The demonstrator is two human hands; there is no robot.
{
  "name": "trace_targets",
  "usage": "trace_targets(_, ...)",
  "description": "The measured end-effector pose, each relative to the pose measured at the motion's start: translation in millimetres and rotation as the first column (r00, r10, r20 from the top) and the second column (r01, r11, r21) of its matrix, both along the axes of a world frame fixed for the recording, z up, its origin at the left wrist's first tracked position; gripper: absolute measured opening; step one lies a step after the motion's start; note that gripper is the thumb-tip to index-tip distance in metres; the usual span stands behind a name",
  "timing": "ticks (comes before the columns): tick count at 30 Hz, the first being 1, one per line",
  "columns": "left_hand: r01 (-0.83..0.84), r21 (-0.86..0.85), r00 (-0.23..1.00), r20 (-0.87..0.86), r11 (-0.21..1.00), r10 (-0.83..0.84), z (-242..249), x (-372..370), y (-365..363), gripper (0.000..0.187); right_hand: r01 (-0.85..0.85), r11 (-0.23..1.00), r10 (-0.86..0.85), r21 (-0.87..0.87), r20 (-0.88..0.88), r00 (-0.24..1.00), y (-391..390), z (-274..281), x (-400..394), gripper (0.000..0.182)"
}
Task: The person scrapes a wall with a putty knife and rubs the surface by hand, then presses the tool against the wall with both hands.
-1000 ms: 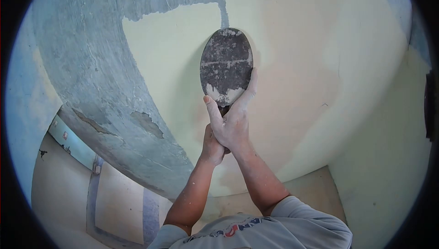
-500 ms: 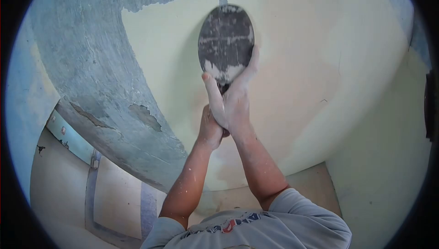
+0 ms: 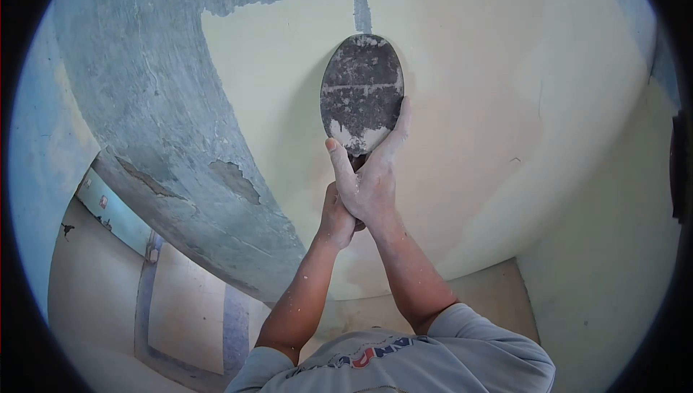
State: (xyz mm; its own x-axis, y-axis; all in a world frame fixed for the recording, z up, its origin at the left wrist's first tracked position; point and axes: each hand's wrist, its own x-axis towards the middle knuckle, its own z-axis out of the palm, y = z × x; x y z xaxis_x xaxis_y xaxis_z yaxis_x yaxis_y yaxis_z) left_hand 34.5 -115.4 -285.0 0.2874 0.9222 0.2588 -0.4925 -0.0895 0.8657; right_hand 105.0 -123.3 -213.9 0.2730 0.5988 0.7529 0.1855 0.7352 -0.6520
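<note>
A dark oval paddle-like tool (image 3: 362, 93), smeared with pale residue, is held up flat against or very close to the surface overhead. My right hand (image 3: 372, 185) is closed around its neck, thumb along the left edge and fingers up the right edge. Below it, my left hand (image 3: 336, 217) wraps the lower handle, its fingers mostly hidden behind my right wrist. Pale dust coats both hands. Around the tool lies a smooth pale-green coat (image 3: 271, 46), bordered by rough blue-grey paint (image 3: 144, 68) to the left.
A narrow blue-grey strip (image 3: 362, 10) runs down to the tool's top. Broken plaster (image 3: 234, 180) shows near the lower edge at left. To the right stands a pale green wall (image 3: 592, 270), and a lower wall with a blue band (image 3: 237, 324) is at lower left.
The tool and both hands have moved down toward me along the surface, uncovering more of the blue-grey strip. My view has shifted slightly. Both grips stay the same.
</note>
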Motion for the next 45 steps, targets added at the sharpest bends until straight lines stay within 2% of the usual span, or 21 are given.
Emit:
trace_targets(5,0.001,0.008,1.000,-0.021,1.000,-0.001,2.2,-2.6,1.0,0.040,0.064,0.997,-0.066,0.038,0.043,0.997,1.2,0.5,-1.7,0.106)
trace_targets(9,0.011,-0.015,1.000,-0.015,1.000,-0.011,8.0,-3.3,-1.2,0.038,0.035,0.998,-0.036,0.056,0.025,0.999,3.9,1.1,-2.8,0.106)
trace_targets(11,-0.026,-0.060,0.999,-0.039,0.998,0.023,15.8,-2.1,-0.8,0.036,0.096,0.989,-0.104,0.110,0.068,0.992,9.3,4.2,-2.0,0.106)
trace_targets(12,-0.025,-0.063,0.999,-0.041,0.998,0.022,22.5,-1.7,3.2,0.036,0.097,0.989,-0.105,0.107,0.066,0.992,16.2,10.2,-0.1,0.106)
trace_targets(14,-0.037,-0.057,0.999,-0.023,0.998,0.036,43.6,0.3,18.6,0.033,0.164,0.950,-0.207,0.267,0.144,0.968,36.8,29.7,7.0,0.105)
trace_targets(16,-0.004,-0.020,1.000,-0.016,1.000,0.003,67.9,0.3,28.1,0.033,0.186,0.952,-0.218,0.242,0.117,0.969,27.9,55.9,3.0,0.103)
trace_targets(17,-0.005,-0.026,0.999,-0.035,1.000,0.004,82.1,-0.8,23.8,0.035,0.111,0.976,-0.126,0.185,0.068,0.990,21.0,67.0,0.8,0.103)
trace_targets(18,-0.002,-0.023,0.999,-0.036,1.000,0.002,78.7,-1.9,26.4,0.035,0.031,0.991,-0.033,0.133,0.014,0.999,17.7,72.9,-0.3,0.102)
trace_targets(19,0.019,-0.023,0.998,-0.061,1.000,-0.020,70.4,-3.3,30.9,0.035,0.109,0.980,-0.120,0.169,0.054,0.991,22.6,68.0,0.7,0.102)
trace_targets(20,0.039,-0.024,0.996,-0.085,0.999,-0.041,64.2,-4.8,31.7,0.050,0.110,0.979,-0.121,0.172,0.053,0.991,24.4,61.7,1.4,0.102)
trace_targets(21,0.039,-0.022,0.996,-0.085,0.999,-0.041,59.7,-4.6,26.1,0.050,0.092,0.975,-0.105,0.201,0.053,0.993,22.8,53.2,1.8,0.102)
trace_targets(22,0.002,-0.017,0.994,-0.107,1.000,-0.004,54.2,-2.9,18.4,0.036,0.073,0.970,-0.089,0.233,0.056,0.995,20.4,45.5,1.5,0.102)
trace_targets(23,-0.036,-0.008,0.991,-0.128,0.999,0.035,49.0,-2.8,12.2,0.038,0.039,0.984,-0.044,0.173,0.026,0.999,15.6,37.1,-0.1,0.103)
trace_targets(24,-0.022,-0.046,0.998,-0.060,0.999,0.020,37.3,-4.3,12.3,0.040,0.036,0.983,-0.042,0.179,0.028,0.999,15.3,27.6,0.1,0.103)
trace_targets(26,-0.027,-0.043,0.995,-0.093,0.999,0.023,23.0,-6.6,6.7,0.039,0.125,0.974,-0.140,0.189,0.070,0.988,14.1,12.6,0.4,0.105)
trace_targets(27,-0.028,-0.044,0.992,-0.127,0.999,0.023,19.8,-7.1,4.3,0.039,0.073,0.986,-0.077,0.147,0.021,0.997,11.0,9.2,-0.9,0.105)
trace_targets(33,-0.005,-0.034,0.997,-0.080,0.999,0.002,13.9,-8.2,1.1,0.039,0.071,0.994,-0.072,0.078,0.002,0.997,1.5,11.0,-5.9,0.108)
trace_targets(36,-0.054,-0.049,0.995,-0.085,0.997,0.049,15.1,-5.9,-5.8,0.042,0.097,0.988,-0.100,0.118,0.019,0.995,7.3,3.0,-7.4,0.110)
trace_targets(43,-0.038,-0.024,0.997,-0.073,0.999,0.036,8.8,-9.1,-3.0,0.044,0.043,0.996,-0.043,0.081,-0.010,0.999,3.1,3.6,-8.8,0.108)
trace_targets(45,-0.021,-0.066,0.998,-0.057,0.998,0.018,8.3,-9.7,-3.2,0.041,0.086,0.994,-0.087,0.070,0.009,0.996,2.1,4.6,-9.6,0.108)
